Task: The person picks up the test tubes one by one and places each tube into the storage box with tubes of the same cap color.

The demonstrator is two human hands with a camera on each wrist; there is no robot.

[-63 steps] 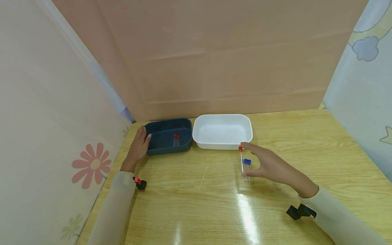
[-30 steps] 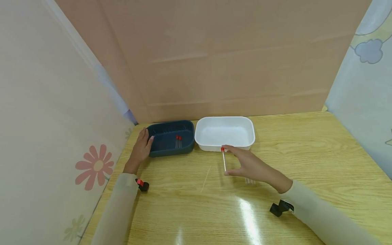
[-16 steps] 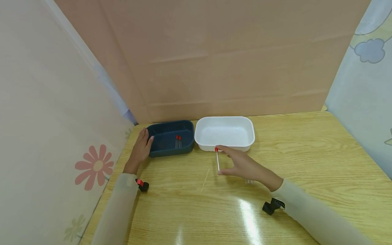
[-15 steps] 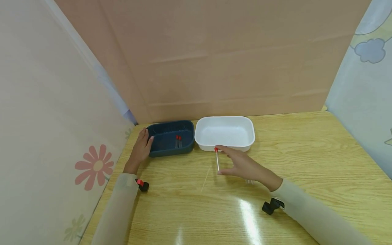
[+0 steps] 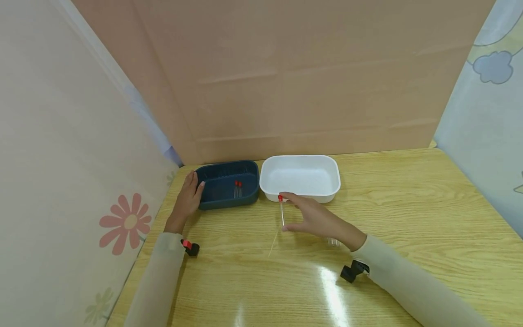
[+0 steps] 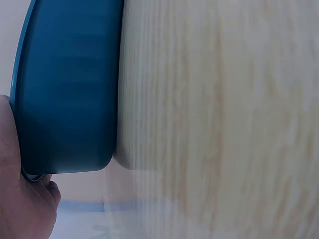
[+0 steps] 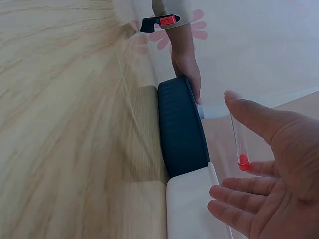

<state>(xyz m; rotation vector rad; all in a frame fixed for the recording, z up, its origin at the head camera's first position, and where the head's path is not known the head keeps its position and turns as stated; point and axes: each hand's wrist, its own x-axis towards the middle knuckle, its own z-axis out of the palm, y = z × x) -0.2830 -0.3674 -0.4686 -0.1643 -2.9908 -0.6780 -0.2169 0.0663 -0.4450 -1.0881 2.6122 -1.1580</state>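
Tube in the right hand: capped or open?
Capped: a red cap covers one end of the tube pinched in the right hand.

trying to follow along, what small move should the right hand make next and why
Probably carry the red-capped tube left, over the dark tray: the right hand pinches it near the white tray, and two other red-capped tubes already lie in the dark one.

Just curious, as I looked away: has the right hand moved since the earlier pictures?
Yes, leftward: against the white tray, the right hand is now nearer the left end.
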